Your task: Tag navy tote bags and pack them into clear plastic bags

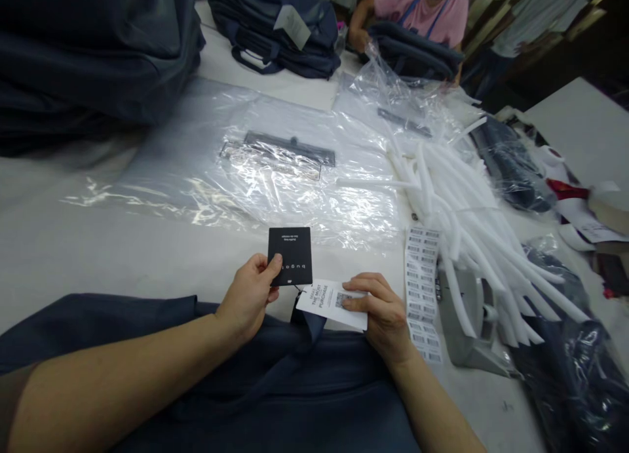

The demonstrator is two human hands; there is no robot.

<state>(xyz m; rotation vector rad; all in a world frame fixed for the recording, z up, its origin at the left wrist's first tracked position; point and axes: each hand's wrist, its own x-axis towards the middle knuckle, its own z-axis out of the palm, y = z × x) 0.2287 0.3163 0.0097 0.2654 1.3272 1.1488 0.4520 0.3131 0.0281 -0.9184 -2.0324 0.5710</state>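
Observation:
My left hand (253, 292) pinches a square black hang tag (295, 246) with pale printing between thumb and fingers. Between the fingers of my right hand (383, 309) is a white printed tag (319, 299) carrying a QR code. A thin cord shows between the two tags, near a strap loop (309, 322) of the dark blue bag (295, 387). That bag lies right below both hands, partly covered by my forearms.
Clear plastic bags (206, 158) spread beyond my hands. A barcode sticker sheet (422, 295), white foam strips (472, 223) and a grey tape dispenser (462, 315) lie at right. Dark bags (98, 53) stand at left. Across the table, a person in a pink shirt (452, 20) handles another bag.

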